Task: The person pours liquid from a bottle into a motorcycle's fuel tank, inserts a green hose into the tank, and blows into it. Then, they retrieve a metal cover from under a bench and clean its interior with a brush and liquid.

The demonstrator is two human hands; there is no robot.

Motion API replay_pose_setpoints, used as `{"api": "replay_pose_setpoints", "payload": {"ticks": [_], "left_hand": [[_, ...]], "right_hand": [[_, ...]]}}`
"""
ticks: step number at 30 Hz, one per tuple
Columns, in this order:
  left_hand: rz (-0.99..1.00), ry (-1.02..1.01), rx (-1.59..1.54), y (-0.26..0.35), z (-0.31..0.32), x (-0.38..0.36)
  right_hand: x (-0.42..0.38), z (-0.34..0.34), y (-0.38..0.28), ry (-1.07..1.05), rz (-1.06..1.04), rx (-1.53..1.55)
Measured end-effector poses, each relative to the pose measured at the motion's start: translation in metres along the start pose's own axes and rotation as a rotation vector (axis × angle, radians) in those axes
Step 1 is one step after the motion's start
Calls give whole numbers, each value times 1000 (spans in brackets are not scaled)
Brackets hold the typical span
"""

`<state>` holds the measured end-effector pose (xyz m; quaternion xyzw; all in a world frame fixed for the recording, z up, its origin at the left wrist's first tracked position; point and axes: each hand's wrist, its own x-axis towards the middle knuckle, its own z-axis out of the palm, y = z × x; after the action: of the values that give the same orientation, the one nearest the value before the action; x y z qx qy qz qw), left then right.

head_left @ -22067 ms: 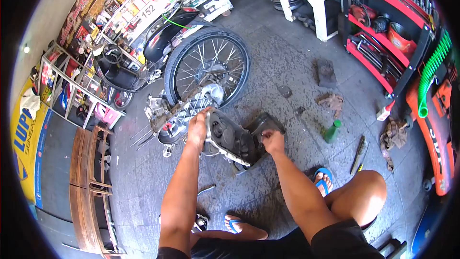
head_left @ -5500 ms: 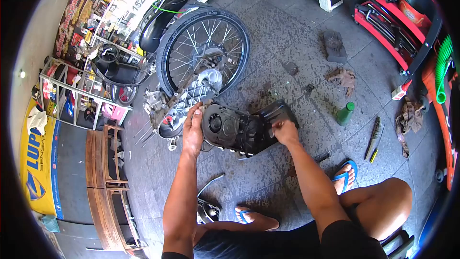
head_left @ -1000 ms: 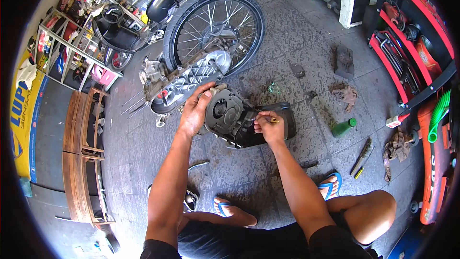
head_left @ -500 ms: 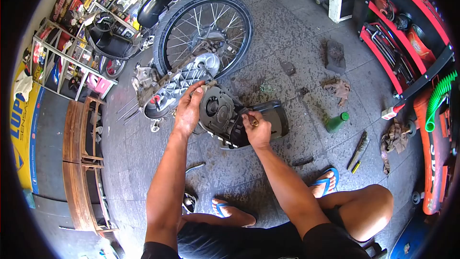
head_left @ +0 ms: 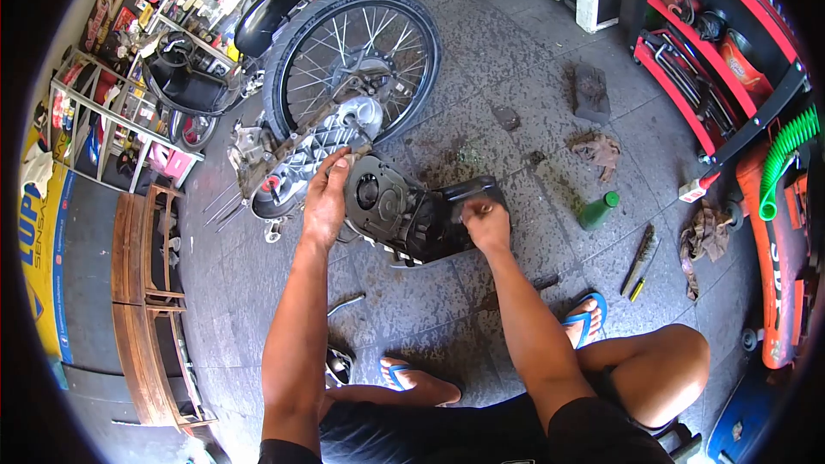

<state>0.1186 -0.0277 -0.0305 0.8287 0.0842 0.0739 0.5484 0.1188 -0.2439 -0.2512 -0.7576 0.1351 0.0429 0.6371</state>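
Observation:
My left hand (head_left: 326,202) is closed on the upper left edge of a dark grey engine case (head_left: 387,198), which it holds tilted above the floor. The case has a round opening and partly rests over a black tray (head_left: 501,198). Over that tray, my right hand (head_left: 487,225) is closed around a short brown-handled tool (head_left: 483,207); its working end is blurred and hidden. Just beyond my left hand lies a silver engine cover (head_left: 318,150) against a spoked motorcycle wheel (head_left: 352,60).
A green bottle (head_left: 599,210), a rag (head_left: 595,153), a dark block (head_left: 591,93) and a yellow-tipped pen-like item (head_left: 638,289) are on the tiled floor to the right. A red tool cart (head_left: 730,60) stands at far right, a wooden bench (head_left: 133,309) at left.
My right hand has moved right, away from the engine case and over the black tray, still with the brown-handled tool. My left hand keeps its hold. The view has shifted slightly.

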Motion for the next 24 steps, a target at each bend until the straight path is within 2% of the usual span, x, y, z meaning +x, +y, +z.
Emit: {"api": "replay_pose_setpoints", "payload": {"ticks": [1, 2, 4, 6, 8, 9, 10, 12, 13, 14, 19, 24], "left_hand": [[-20, -9, -16, 3, 1, -2], [-18, -12, -18, 2, 1, -1], [-4, 0, 22, -1, 0, 1], [6, 6, 21, -4, -1, 3], [-12, -8, 4, 0, 0, 0], [0, -7, 1, 0, 1, -1], [0, -7, 6, 2, 1, -2], [-23, -11, -28, 7, 2, -7], [-24, -14, -25, 6, 1, -7], [-16, -21, -10, 3, -1, -5], [18, -40, 30, -4, -3, 0], [9, -63, 37, 0, -4, -2]], "right_hand": [[5, 3, -5, -51, 25, 214], [1, 0, -22, -47, 24, 214], [-7, -5, -56, -281, 75, 517], [-8, 4, -63, -321, 53, 527], [-7, 18, -55, -355, 88, 707], [-6, 19, -48, -413, 197, 706], [-4, 24, -42, -414, 197, 711], [-1, 33, -30, -469, 493, 1039], [3, 39, -20, -482, 538, 1121], [4, 42, -14, -478, 538, 1125], [-4, 45, 5, -531, 504, 1526], [-6, 35, 11, -509, 460, 1555]]}}
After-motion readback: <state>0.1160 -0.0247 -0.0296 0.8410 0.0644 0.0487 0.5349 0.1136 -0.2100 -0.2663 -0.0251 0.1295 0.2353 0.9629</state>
